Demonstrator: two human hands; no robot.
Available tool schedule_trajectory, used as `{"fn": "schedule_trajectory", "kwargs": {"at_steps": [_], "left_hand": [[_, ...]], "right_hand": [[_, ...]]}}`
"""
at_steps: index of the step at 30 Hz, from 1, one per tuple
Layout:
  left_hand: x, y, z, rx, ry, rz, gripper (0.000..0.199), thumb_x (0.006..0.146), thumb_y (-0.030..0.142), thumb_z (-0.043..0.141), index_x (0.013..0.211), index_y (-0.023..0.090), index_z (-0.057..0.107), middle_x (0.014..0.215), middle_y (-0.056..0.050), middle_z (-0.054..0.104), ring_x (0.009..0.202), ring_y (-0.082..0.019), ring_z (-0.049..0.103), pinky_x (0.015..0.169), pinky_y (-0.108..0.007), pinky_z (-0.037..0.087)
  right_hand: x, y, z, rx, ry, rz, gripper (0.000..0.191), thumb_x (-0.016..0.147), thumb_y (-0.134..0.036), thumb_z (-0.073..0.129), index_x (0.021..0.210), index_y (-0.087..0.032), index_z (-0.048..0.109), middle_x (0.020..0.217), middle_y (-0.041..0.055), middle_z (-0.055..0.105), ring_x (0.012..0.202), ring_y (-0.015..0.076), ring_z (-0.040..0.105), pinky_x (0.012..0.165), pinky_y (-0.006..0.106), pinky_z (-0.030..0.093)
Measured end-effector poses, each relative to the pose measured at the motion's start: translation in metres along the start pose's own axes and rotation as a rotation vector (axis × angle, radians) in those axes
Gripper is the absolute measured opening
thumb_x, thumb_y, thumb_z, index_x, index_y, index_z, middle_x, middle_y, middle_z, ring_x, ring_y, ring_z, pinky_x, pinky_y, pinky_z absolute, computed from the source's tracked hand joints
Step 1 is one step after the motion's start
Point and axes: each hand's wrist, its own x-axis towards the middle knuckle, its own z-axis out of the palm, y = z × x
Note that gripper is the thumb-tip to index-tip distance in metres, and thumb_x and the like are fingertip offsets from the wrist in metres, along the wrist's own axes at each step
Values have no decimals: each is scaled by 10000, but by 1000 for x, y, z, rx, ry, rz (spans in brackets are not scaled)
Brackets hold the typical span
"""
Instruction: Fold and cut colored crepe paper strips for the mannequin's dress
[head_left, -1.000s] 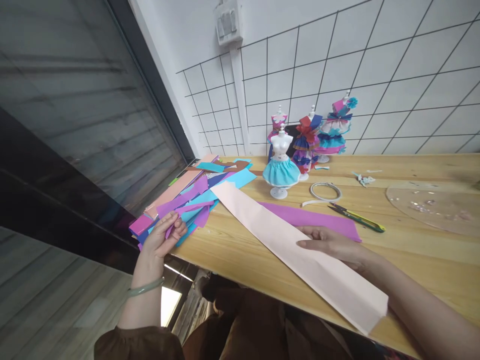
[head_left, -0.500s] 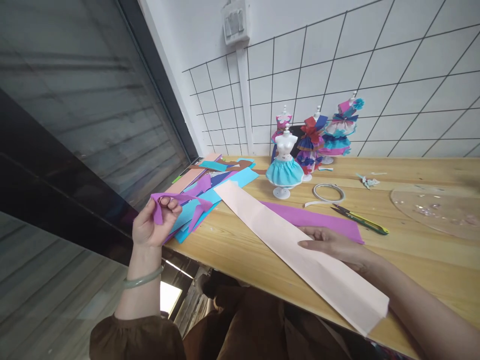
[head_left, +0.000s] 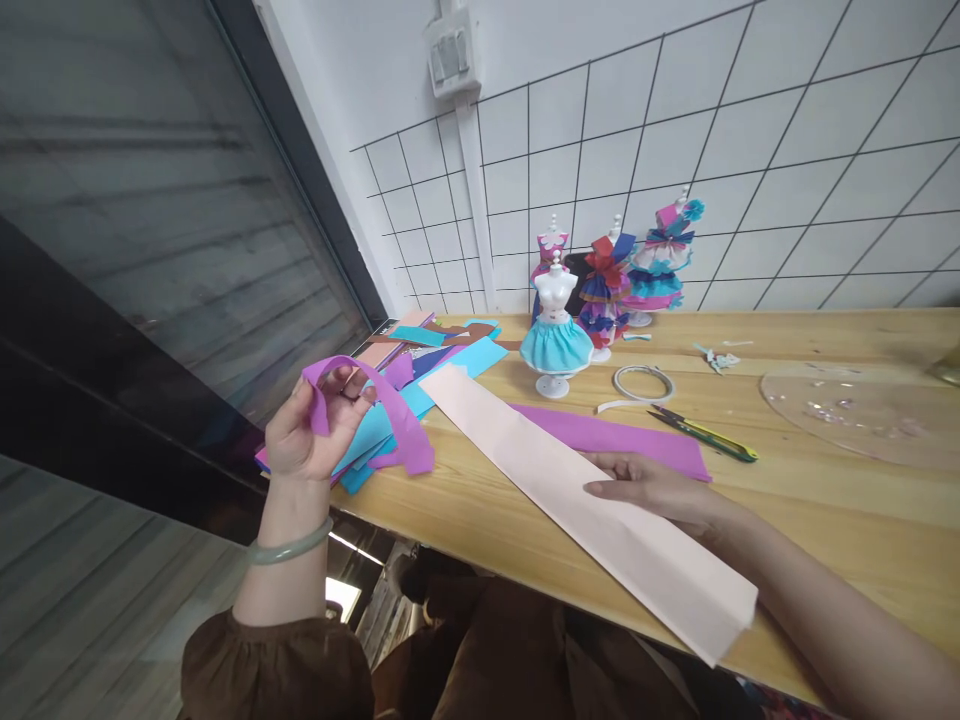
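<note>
My left hand (head_left: 319,420), raised at the table's left edge, pinches a narrow purple paper strip (head_left: 401,405). The strip arches over the fingers and its loose end hangs down to the right. A long pale pink paper strip (head_left: 517,455) lies slantwise across the table toward me. My right hand (head_left: 649,487) grips its far edge, thumb on top and the other fingers curled along the edge, partly hidden. Behind that strip lies a wider purple piece (head_left: 615,440). A small white dress form (head_left: 556,295) in a turquoise skirt (head_left: 556,345) stands beyond it.
Colored paper sheets (head_left: 476,360) are piled at the left. Several dressed forms (head_left: 660,265) stand by the wall grid. To the right lie a coil of white tape (head_left: 645,383), yellow-green thread snips (head_left: 709,437), small scraps (head_left: 718,358) and a clear disc with beads (head_left: 832,410).
The purple strip in my left hand has swung out into a wider arch, its end now further right and lower. My right hand stays on the pink strip. The view has shifted slightly right.
</note>
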Motion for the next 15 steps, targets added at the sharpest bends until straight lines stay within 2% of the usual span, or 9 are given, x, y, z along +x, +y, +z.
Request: {"fn": "schedule_trajectory", "kwargs": {"at_steps": [7, 15], "left_hand": [[8, -8, 3, 24, 76, -22, 112, 729, 306, 645, 694, 207, 604, 921, -36, 668, 1072, -235, 548, 914, -439, 473], [53, -20, -7, 6, 79, -54, 57, 770, 226, 594, 792, 177, 614, 1044, -82, 657, 1109, -246, 543, 912, -454, 481]], "right_hand": [[-2, -4, 3, -23, 3, 0, 610, 765, -330, 638, 1337, -288, 430, 1301, 18, 537, 1137, 259, 538, 972, 400, 428], [-2, -5, 5, -45, 10, 5, 608, 756, -344, 645, 1327, -283, 445, 1292, 15, 545, 1127, 258, 546, 961, 397, 434]]}}
